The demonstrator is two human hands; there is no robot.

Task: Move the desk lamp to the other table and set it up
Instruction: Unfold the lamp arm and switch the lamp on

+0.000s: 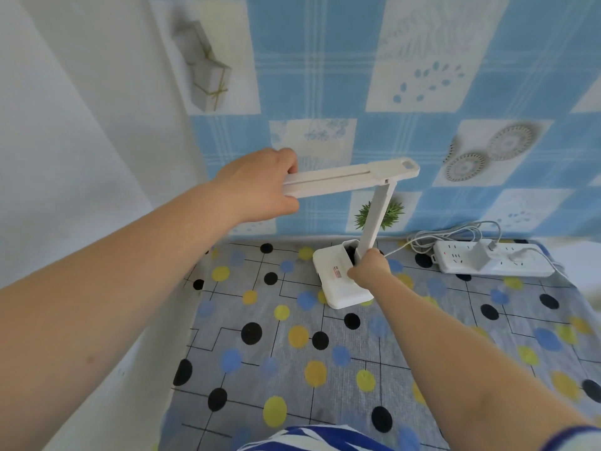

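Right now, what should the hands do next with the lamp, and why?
Probably tilt the lamp head to aim it at the table. The left hand already grips the head's free end, and the right hand steadies the base, which sits flat by the power strip.

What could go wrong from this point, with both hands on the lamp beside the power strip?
1. The left hand grips the far end of the lamp head, so a pull there could lever the hinge or tip the lamp base.
2. A white cable coils beside the power strip; moving the lamp could snag it or drag the strip.
3. The right hand pinches low on the stem, probably a weak hold.
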